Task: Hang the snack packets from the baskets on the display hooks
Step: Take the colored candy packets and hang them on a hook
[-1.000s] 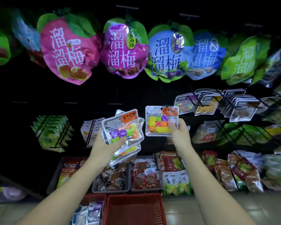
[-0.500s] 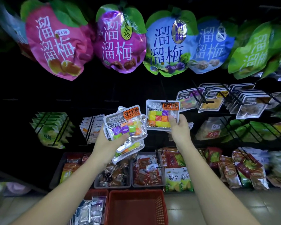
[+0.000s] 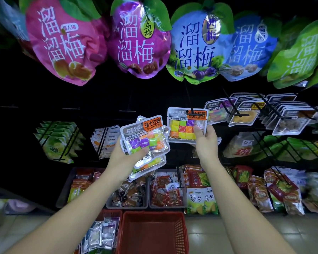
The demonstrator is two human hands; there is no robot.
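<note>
My left hand (image 3: 123, 158) grips a fanned stack of clear candy packets (image 3: 145, 138) with orange labels and coloured cubes inside. My right hand (image 3: 206, 143) pinches one more such packet (image 3: 184, 127) by its lower right corner. It holds that packet up against a thin black display hook (image 3: 189, 101), whose tip lies across the packet's top edge by the hang hole. Below, near my feet, stand two red baskets: one (image 3: 152, 233) shows a bare bottom, the other (image 3: 110, 215) to its left holds several small packets (image 3: 101, 235).
Large plum snack bags (image 3: 136, 39) hang overhead in a row. Hooks to the right carry similar clear packets (image 3: 244, 116) and green bags (image 3: 283, 147). Green packets (image 3: 57, 142) and white packets (image 3: 103, 142) hang at the left. Grey trays (image 3: 128, 193) of snacks line the bottom shelf.
My right hand has lifted its packet up and onto the hook's tip. The view has moved closer to the rack. My left hand keeps its stack almost still.
</note>
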